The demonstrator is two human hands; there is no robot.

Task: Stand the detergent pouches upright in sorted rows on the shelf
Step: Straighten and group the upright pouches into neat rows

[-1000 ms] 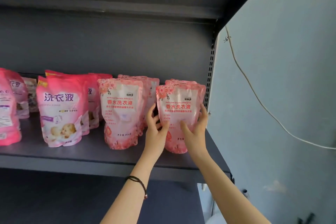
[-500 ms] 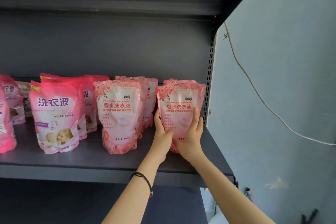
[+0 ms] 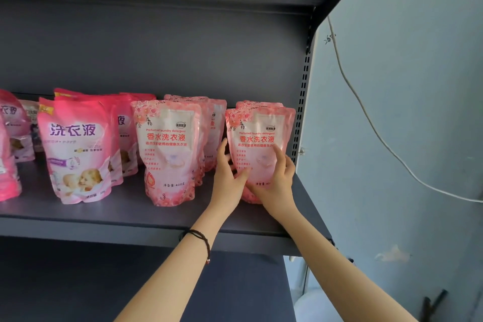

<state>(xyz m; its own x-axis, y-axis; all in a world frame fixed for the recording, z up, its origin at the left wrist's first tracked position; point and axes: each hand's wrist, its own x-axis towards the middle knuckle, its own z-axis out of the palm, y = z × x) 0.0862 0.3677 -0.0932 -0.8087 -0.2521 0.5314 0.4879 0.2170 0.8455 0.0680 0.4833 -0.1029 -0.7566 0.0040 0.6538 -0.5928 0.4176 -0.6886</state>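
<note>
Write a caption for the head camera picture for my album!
Left hand and right hand hold a pink pouch upright at the shelf's right end.

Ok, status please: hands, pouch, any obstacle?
Left hand and right hand both hold rightmost floral pouch. Pouch upright on shelf, front of its row. Nothing in the way.

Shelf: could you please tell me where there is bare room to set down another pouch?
Bare: the front strip of the shelf ahead of all rows, and the narrow gap between baby pouch and middle pouch. Crowded: around the right pouch, held by left hand and right hand, and the far left end.
</note>
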